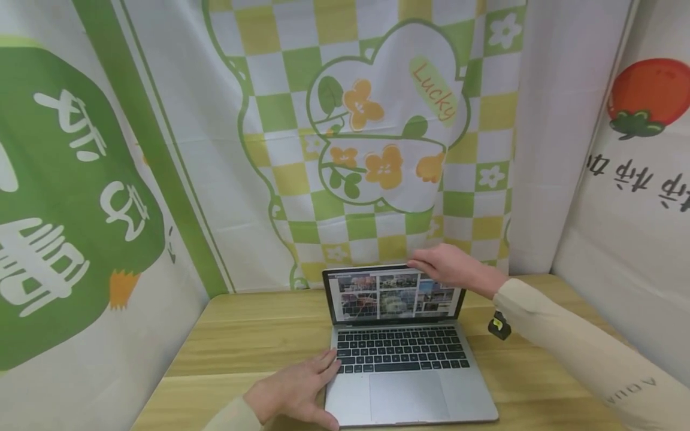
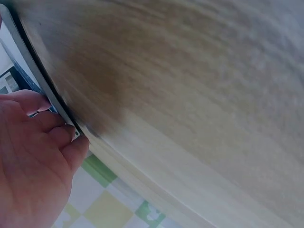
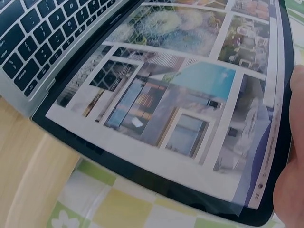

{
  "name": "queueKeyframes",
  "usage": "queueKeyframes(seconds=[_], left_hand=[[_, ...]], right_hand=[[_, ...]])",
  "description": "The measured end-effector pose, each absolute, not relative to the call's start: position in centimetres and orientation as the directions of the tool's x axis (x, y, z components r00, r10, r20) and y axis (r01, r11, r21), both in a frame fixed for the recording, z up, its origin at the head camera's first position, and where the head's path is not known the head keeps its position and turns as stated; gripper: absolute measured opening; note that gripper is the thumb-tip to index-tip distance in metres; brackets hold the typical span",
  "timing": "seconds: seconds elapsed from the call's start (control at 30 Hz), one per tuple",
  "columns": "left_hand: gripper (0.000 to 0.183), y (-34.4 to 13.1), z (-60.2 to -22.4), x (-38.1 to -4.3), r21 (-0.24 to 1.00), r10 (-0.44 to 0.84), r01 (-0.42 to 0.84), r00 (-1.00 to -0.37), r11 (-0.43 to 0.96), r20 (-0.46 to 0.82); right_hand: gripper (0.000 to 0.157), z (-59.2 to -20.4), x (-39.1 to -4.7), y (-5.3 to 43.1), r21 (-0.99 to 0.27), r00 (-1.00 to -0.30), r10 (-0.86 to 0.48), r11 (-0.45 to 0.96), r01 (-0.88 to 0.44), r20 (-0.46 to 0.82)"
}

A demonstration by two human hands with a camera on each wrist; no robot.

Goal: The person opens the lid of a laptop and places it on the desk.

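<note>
A silver laptop stands unfolded on a wooden table, its lit screen showing a grid of photos. At the base's left edge rests my left hand, fingertips by the keyboard's left side and thumb near the front corner. The left wrist view has that hand with its fingers against the laptop's edge. My right hand grips the top edge of the screen towards its right corner. Only part of this hand appears in the right wrist view, beside the dark bezel.
The wooden table extends to both sides of the laptop. Behind it hangs a checked green and yellow cloth, with printed cloths at left and right. A small black object with a yellow-green mark appears below the right sleeve.
</note>
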State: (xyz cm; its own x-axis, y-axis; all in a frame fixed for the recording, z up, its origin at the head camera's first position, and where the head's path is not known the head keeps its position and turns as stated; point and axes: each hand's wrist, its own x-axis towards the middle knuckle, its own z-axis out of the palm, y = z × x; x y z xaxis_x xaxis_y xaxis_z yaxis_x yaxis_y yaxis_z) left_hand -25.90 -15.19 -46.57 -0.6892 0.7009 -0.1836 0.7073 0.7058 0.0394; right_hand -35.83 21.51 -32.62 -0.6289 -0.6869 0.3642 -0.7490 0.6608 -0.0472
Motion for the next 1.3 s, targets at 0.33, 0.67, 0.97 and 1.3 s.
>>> queueKeyframes(seconds=[0.33,0.67,0.97,1.3], left_hand=[[0.114,-15.2,-46.6,-26.0,0.036,0.697,0.704,-0.692,0.709,-0.186],[0.112,-15.3,-46.7,-26.2,0.026,0.699,0.709,-0.688,0.705,-0.196],[0.111,-15.3,-46.5,-26.0,0.023,0.709,0.719,-0.679,0.695,-0.190],[0.114,-15.3,-46.9,-26.1,-0.008,0.717,0.728,-0.678,0.686,-0.162]], right_hand=[[0.035,-32.4,-36.5,22.7,-0.058,-0.669,-0.647,0.702,-0.710,0.365],[0.035,-32.7,-37.4,24.0,-0.139,-0.757,-0.572,0.761,-0.633,0.316],[0.036,-32.3,-38.3,24.3,-0.184,-0.809,-0.525,0.796,-0.577,0.265],[0.041,-31.9,-39.3,24.5,-0.198,-0.837,-0.504,0.817,-0.542,0.214]])
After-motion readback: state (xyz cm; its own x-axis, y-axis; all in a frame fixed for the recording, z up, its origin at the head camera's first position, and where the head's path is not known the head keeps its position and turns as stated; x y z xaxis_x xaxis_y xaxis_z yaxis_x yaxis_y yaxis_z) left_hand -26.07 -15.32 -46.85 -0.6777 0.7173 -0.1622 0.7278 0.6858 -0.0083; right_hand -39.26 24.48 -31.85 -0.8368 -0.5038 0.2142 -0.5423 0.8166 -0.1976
